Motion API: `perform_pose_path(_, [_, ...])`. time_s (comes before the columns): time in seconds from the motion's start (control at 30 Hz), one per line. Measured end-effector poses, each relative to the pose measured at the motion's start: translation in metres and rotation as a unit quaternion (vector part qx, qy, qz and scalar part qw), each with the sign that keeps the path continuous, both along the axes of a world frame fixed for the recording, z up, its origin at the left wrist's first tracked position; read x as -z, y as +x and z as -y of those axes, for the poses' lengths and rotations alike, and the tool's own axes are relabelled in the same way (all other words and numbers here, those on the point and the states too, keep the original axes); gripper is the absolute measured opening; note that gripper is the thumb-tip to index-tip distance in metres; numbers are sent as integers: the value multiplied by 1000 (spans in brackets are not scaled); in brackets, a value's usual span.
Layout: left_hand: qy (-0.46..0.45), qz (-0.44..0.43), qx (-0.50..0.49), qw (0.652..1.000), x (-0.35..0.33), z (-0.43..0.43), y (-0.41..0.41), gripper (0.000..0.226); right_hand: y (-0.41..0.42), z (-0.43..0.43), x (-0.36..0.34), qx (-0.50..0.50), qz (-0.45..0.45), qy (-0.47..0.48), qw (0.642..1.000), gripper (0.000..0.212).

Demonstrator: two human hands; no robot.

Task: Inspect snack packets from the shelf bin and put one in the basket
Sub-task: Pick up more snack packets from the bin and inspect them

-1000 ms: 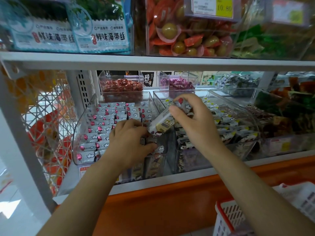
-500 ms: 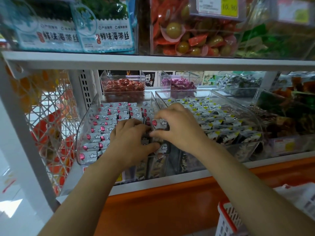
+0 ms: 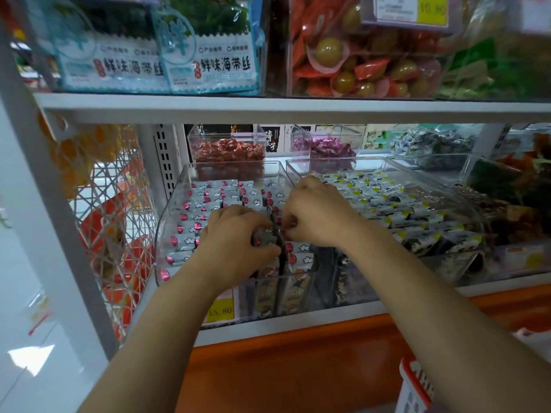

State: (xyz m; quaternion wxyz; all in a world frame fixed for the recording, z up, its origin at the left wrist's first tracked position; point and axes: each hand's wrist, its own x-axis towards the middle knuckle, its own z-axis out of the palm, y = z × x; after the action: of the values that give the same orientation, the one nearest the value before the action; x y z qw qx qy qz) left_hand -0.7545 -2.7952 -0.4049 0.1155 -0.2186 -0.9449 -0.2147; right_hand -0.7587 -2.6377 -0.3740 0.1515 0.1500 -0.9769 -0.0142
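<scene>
A clear shelf bin (image 3: 163,234) holds several silver snack packets (image 3: 205,204) printed with pink dots and white clouds. My left hand (image 3: 235,245) lies in the bin's right part, its fingers and thumb curled round a few upright packets. My right hand (image 3: 316,213) sits close beside it, its curled fingertips pinching a packet down among the others; most of that packet is hidden. The two hands almost touch. Only a corner of the red and white basket (image 3: 414,386) shows at the bottom right, under my right forearm.
To the right, a second clear bin (image 3: 387,201) holds packets with yellow marks. Small tubs of red candy (image 3: 228,152) and purple candy (image 3: 325,144) stand behind. The shelf above (image 3: 268,107) overhangs closely. A wire rack (image 3: 113,222) stands at the left. An orange ledge (image 3: 298,353) runs below.
My right hand came down and left with the packet it held up, lowering it into the pink-dot bin beside my left hand. My left hand stayed in place.
</scene>
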Motion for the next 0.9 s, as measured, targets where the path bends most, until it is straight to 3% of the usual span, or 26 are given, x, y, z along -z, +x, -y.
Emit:
perform_pose_path(0.13, [12, -7, 0, 1000, -2, 6, -1, 43, -6, 2, 5, 4, -17, 1, 1000, 3])
perform_pose_path(0.23, [42, -15, -5, 999, -4, 8, 0, 36, 0, -2, -1, -18, -17, -139, 990, 7])
perform_pose_path(0.33, [92, -50, -8, 994, -7, 7, 4, 27, 15, -7, -6, -36, -91, -339, 936, 4])
perform_pose_path(0.47, [178, -49, -38, 982, -12, 4, 11, 24, 32, -19, -7, -28, -214, -424, 879, 10])
perform_pose_path(0.57, [251, 22, -13, 968, -13, 0, 18, 24, 40, -24, -3, -3, -185, -533, 826, 12])
perform_pose_path(0.67, [346, 128, 32, 929, -14, -3, 26, 18, 47, -23, 6, 12, -78, -658, 749, 7])
perform_pose_path(0.77, [437, 191, 38, 878, -14, -2, 29, 19, 51, -23, 11, -8, -19, -724, 689, 13])
perform_pose_path(0.83, [504, 230, 29, 832, -14, 0, 27, 17, 54, -26, 11, -33, 9, -746, 665, 18])
perform_pose_path(0.9, [561, 275, 30, 780, -15, 0, 27, 19, 56, -29, 12, -41, 33, -748, 662, 19])
